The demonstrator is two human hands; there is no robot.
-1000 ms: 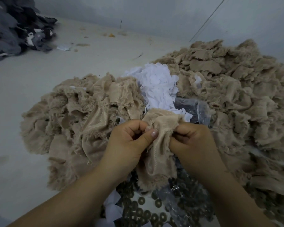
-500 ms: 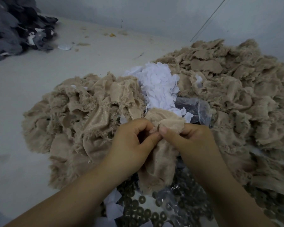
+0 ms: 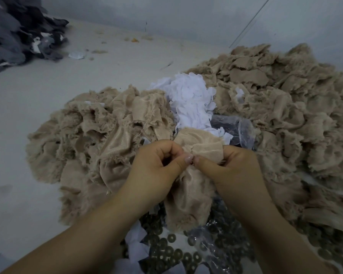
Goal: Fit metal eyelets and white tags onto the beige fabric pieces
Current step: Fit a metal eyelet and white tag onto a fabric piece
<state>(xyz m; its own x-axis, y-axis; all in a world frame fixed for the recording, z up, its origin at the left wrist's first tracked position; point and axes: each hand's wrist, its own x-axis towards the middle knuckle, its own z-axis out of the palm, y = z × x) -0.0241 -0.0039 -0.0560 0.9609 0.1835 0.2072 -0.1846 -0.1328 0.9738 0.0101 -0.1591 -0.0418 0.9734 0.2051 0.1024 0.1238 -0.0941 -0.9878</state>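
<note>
Both hands, left hand (image 3: 156, 165) and right hand (image 3: 234, 169), pinch one beige piece (image 3: 188, 196) with thumbs meeting, seemingly pressing an unseen eyelet home; next likely calls for firm squeezing.

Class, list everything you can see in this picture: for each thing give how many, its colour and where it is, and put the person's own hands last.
fabric piece: one, beige, held up between both hands at centre.
fabric heaps: two large mounds, beige, frayed; one left of centre, one filling the right side.
tags: a pile, too many to count, white, between the two beige heaps; more loose ones at the bottom.
eyelets: many, dark metal rings, spread at the bottom under the hands.
plastic bag: one, clear, behind the right hand.
dark fabric pile: one, grey-black, far left corner.
work surface: one, pale grey.
left hand: pinches the fabric piece.
right hand: pinches the fabric piece.
</note>
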